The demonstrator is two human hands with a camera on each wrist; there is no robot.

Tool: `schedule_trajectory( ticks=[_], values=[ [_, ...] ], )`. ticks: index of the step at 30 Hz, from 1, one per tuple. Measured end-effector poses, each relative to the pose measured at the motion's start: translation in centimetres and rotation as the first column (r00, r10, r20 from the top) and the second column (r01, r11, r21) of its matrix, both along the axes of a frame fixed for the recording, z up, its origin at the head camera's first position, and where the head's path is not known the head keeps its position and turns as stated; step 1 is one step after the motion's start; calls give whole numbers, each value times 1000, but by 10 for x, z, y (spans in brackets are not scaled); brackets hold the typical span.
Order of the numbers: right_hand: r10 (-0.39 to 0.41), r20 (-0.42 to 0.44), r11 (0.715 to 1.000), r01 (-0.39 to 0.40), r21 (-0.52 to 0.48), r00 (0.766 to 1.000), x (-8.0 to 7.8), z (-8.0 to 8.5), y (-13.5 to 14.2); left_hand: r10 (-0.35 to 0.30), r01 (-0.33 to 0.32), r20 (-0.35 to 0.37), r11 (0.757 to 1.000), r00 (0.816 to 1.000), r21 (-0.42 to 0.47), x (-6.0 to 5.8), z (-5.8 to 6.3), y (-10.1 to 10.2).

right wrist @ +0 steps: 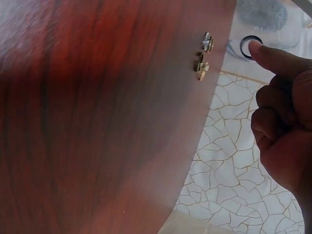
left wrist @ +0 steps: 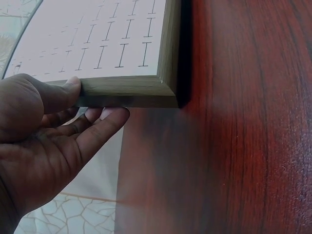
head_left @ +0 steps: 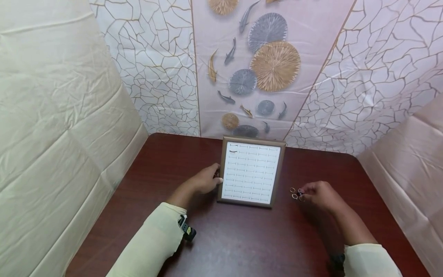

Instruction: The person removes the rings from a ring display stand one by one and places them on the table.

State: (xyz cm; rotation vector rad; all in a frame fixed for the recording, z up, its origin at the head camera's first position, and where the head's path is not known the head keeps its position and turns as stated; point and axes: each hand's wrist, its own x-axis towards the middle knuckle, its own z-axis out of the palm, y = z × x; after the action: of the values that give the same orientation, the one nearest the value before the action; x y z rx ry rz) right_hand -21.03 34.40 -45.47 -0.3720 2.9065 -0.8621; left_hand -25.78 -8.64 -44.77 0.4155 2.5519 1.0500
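A wood-framed board (head_left: 250, 173) leans upright on the table, its white face marked with rows of short slit-like lines. My left hand (head_left: 206, 179) grips its left edge, thumb (left wrist: 58, 95) on the front and fingers behind and below. A small dark curved piece (head_left: 233, 151) sits at a mark near the board's upper left. To the right, my right hand (head_left: 322, 195) is over a small group of rings. Its fingertip holds a dark ring (right wrist: 242, 50) above the table. Gold and silver-toned rings (right wrist: 204, 67) stand on the tabletop close by.
The dark red wooden table (head_left: 159, 165) has rounded back corners. Behind it hangs a patterned cloth (head_left: 166, 69) with fish and round shapes. Pale fabric (head_left: 59, 134) borders the left side, and more fabric (head_left: 412, 161) the right.
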Motion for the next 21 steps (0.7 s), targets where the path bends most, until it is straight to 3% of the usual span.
schedule_trajectory(
  ticks=[9, 21],
  values=[
    [78, 13, 992, -79, 102, 997, -2, -13, 11, -3, 3, -1, 1000, 1000, 4, 2, 1, -1],
    [59, 47, 986, -66, 156, 997, -2, -24, 16, -5, 5, -4, 1000, 1000, 9, 0, -1, -1]
  ],
)
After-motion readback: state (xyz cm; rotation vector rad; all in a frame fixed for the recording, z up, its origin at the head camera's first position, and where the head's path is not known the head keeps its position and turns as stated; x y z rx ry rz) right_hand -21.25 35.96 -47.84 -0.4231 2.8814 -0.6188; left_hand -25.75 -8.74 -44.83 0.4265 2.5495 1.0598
